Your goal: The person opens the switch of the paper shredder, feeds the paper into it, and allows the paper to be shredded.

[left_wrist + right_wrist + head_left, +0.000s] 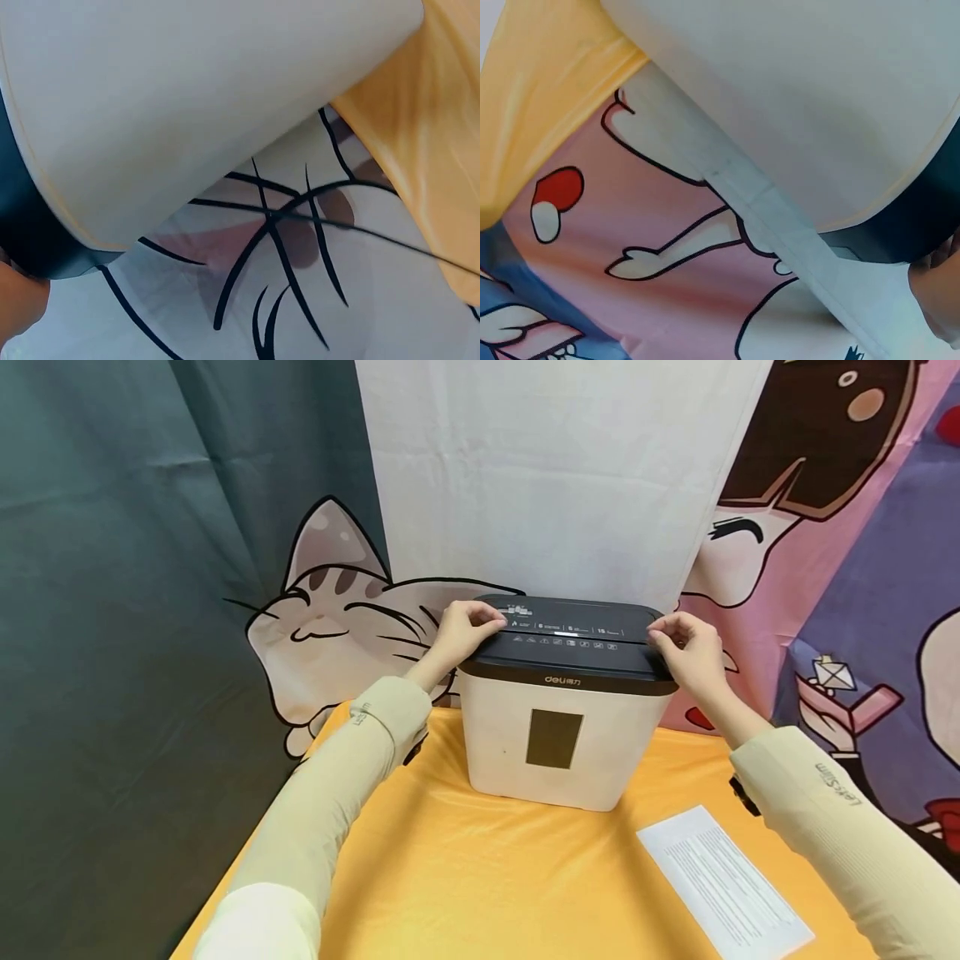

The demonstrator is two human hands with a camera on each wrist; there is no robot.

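Note:
A white paper shredder point(555, 735) with a black top stands upright on a yellow cloth. Icons and print mark its lid, and a narrow slot crosses it, with a small bright spot near the middle. At the left end of the slot is my left hand point(467, 631), thumb and fingertips close together. My right hand point(686, 647) is at the other end, fingers bent and thumb near them. I cannot make out whether anything thin is between the fingertips of either hand. Both wrist views show the shredder's side, with only part of each hand at the frame edge.
A printed sheet of paper point(723, 885) lies on the yellow cloth point(480, 877), right of the shredder. Behind hangs a curtain point(562, 477) with cartoon figures, among them a cat. In the left wrist view, a thin dark cord point(390, 237) runs beside the shredder.

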